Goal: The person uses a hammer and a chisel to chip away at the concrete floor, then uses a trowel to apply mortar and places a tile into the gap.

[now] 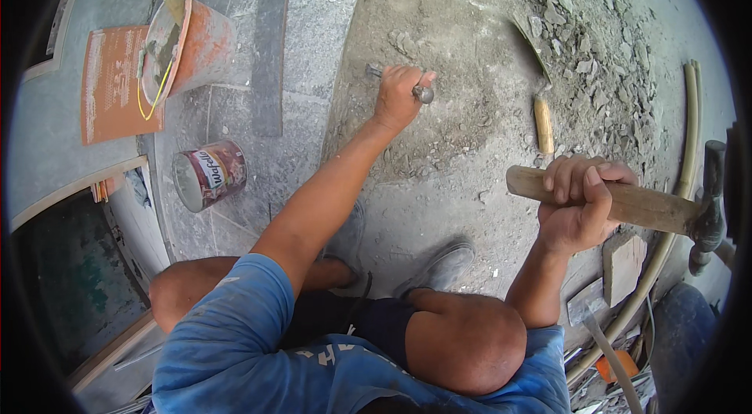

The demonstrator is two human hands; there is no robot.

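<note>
My left hand (398, 97) is closed round a metal chisel (423, 94), its far end low over the dusty, rough patch of floor (423, 14); whether that end touches the floor I cannot tell. My right hand (580, 202) grips the wooden handle of a hammer (711, 202), raised at the right with its dark head toward the right rim. Beyond my right hand, a trowel (544, 122) with a wooden handle lies on the rubble-strewn floor. Both my feet (442, 261) are on the floor below my hands, and I am crouched low.
Two stained buckets (200, 46), an orange board (110, 104), a tin can (210, 177) and a grey strip (270, 54) lie left. Rubble (595, 69), long hoses (689, 124) and a tile piece (623, 265) line the right. A wooden-framed opening (74, 273) sits lower left.
</note>
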